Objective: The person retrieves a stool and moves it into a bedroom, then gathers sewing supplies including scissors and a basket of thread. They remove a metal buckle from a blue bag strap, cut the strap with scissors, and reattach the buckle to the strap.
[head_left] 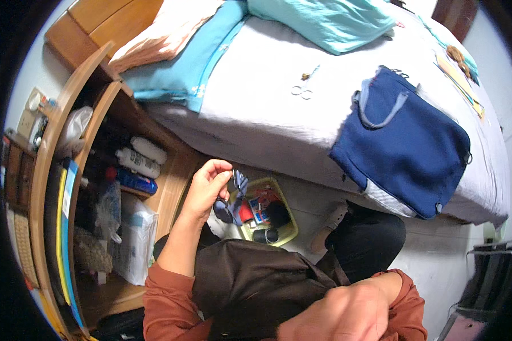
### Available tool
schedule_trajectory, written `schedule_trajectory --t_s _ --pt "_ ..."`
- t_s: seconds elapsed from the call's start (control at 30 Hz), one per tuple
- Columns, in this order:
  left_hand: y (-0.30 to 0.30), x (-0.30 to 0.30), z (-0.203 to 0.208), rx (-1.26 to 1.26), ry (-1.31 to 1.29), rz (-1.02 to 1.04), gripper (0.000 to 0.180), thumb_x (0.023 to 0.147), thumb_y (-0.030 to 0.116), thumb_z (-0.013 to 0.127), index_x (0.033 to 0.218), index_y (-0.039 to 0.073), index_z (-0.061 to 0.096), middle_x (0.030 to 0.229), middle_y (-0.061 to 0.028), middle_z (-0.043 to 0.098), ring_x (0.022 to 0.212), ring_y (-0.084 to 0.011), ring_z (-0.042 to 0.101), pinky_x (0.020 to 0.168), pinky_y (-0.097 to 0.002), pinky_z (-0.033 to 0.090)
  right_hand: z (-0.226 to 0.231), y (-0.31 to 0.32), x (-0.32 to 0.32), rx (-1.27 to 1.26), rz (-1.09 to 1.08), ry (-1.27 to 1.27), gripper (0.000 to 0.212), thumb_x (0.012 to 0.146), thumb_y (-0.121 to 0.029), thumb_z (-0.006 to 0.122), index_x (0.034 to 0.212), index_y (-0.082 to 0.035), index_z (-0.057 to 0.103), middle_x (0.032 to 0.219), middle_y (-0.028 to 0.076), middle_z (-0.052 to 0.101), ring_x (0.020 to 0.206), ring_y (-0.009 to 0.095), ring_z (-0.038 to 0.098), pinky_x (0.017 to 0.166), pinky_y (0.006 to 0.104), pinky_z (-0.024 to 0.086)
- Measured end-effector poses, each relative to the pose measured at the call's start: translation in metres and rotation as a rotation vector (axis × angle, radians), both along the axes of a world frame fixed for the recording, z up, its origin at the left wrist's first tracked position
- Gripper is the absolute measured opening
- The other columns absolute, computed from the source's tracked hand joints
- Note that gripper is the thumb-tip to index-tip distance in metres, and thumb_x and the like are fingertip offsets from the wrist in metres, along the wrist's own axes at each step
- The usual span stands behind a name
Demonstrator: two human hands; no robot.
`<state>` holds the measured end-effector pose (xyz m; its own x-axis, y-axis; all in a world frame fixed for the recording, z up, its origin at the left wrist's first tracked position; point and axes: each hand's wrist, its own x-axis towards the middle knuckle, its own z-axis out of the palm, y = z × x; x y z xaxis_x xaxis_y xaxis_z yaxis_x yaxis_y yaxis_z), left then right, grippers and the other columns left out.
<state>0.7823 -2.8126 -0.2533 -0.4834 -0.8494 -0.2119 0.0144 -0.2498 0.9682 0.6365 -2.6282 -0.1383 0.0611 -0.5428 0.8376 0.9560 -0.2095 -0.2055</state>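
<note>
My left hand [212,183] is closed in a pinch, thumb against the fingers, holding a pair of dark-lensed sunglasses [226,211]. They hang over the left edge of a yellow-green plastic basket [293,226] on the floor between the bed and my lap. Inside the basket lie a red item [246,213], a blue-and-white packet [260,210], a black item [278,213] and other small things. Close to the camera, at the bottom of the picture, my right hand [344,312] is raised near my body. Its fingers are blurred and partly cut off.
Ahead stands a bed with a pale sheet [256,79]; scissors [305,90] and a navy fabric bag [407,142] rest on it. At left, an open wooden cabinet [173,182] holds white bottles [137,162] and a blue can [136,182]. My dark-trousered knee [375,233] is beside the basket.
</note>
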Motion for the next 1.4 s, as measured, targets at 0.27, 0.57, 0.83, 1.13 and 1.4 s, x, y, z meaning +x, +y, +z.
schedule_trajectory --t_s 0.27,0.57,0.83,1.13,1.4 --pt "-0.010 0.039 -0.002 -0.023 0.048 0.151 0.017 0.080 0.002 0.050 0.097 0.003 0.049 0.086 -0.0050 0.051 0.052 -0.0066 0.043 0.048 -0.0223 0.041 0.016 -0.004 -0.017 0.137 -0.060 0.221 0.013 0.078 -0.004 0.060 0.076 0.008 0.061 0.083 0.023 0.057 0.075 0.031 0.052 0.067 0.0422 0.046" --pt "-0.021 0.057 0.021 0.070 0.195 0.247 0.017 0.082 0.001 0.041 0.096 0.006 0.049 0.085 -0.0053 0.054 0.043 -0.0020 0.034 0.035 -0.0155 0.028 0.001 -0.024 -0.012 -0.010 0.009 0.288 0.010 0.080 -0.005 0.056 0.079 0.004 0.060 0.084 0.017 0.058 0.078 0.029 0.054 0.067 0.0405 0.047" --pt "-0.026 0.076 0.018 0.101 0.312 0.194 0.021 0.079 -0.003 0.039 0.097 0.001 0.049 0.086 -0.0084 0.055 0.042 -0.0009 0.033 0.035 -0.0140 0.028 -0.089 -0.054 -0.020 0.603 -0.170 0.899 0.012 0.078 -0.011 0.056 0.074 0.000 0.059 0.084 0.010 0.058 0.073 0.017 0.056 0.062 0.0290 0.046" --pt "-0.026 0.070 0.023 0.204 0.435 -0.033 0.019 0.083 0.003 0.044 0.101 0.001 0.049 0.089 -0.0084 0.054 0.044 -0.0015 0.035 0.035 -0.0136 0.029 -0.184 -0.159 0.037 0.628 -0.411 1.098 0.041 0.076 -0.013 0.064 0.112 -0.005 0.047 0.089 0.005 0.058 0.080 0.012 0.054 0.073 0.0266 0.044" --pt "-0.015 0.086 0.014 0.125 -0.006 -0.229 0.051 0.075 0.011 0.061 0.121 0.004 0.040 0.111 -0.0117 0.051 0.064 -0.0118 0.056 0.051 -0.0182 0.043 -0.159 -0.145 -0.005 0.936 -0.179 0.842 0.017 0.084 -0.018 0.055 0.090 -0.002 0.054 0.075 0.003 0.057 0.062 0.009 0.054 0.060 0.0222 0.045"
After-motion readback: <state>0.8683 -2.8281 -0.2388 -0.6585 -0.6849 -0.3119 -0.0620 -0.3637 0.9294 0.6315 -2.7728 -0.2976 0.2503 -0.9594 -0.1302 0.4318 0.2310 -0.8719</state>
